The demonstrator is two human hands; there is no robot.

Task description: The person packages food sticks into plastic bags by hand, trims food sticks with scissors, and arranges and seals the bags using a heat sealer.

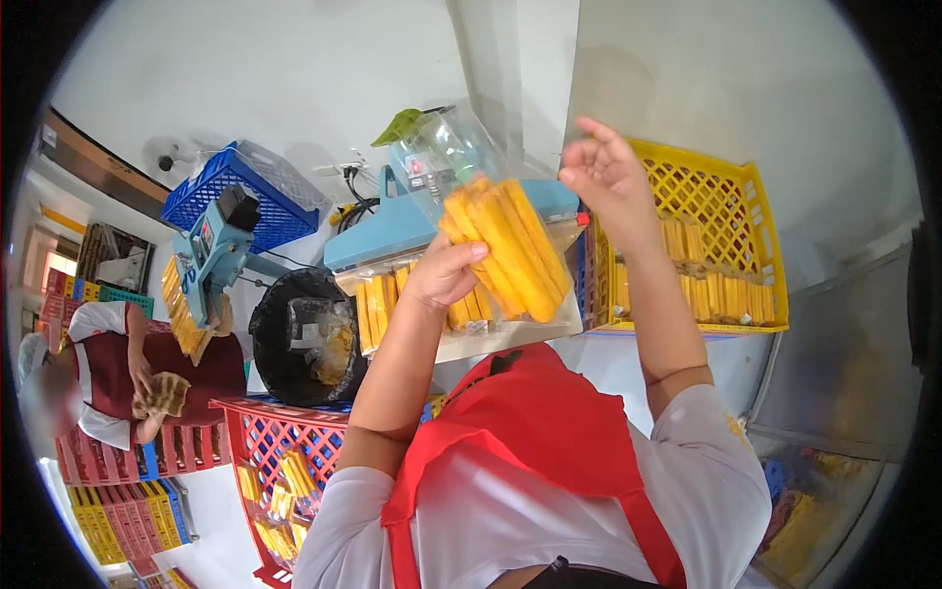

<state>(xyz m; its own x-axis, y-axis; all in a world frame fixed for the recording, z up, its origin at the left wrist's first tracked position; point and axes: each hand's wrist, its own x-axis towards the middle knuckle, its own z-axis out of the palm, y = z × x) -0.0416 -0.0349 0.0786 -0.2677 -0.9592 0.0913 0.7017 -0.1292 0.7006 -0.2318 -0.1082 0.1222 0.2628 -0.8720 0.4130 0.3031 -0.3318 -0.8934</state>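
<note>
My left hand point(446, 276) is closed on a clear plastic bag of long yellow sticks point(512, 257), thumb across its near side. The bag's upper end stands loose and unfilled, tilted to the left. Raised to the right of the bag, my right hand point(606, 175) is apart from it, its fingers loosely curled and holding nothing. Behind the bag lies a long light-blue machine that looks like a bag sealer point(378, 240). More bags of yellow sticks point(377, 306) rest on its pale front shelf, partly hidden by my left hand and forearm.
At right, a yellow crate point(761, 231) holds several filled bags. A black-lined bin point(267, 339) and a red crate point(257, 417) with bags are at left. Farther left, a co-worker in a maroon apron point(108, 368) handles a brownish item near another light-blue machine point(209, 245).
</note>
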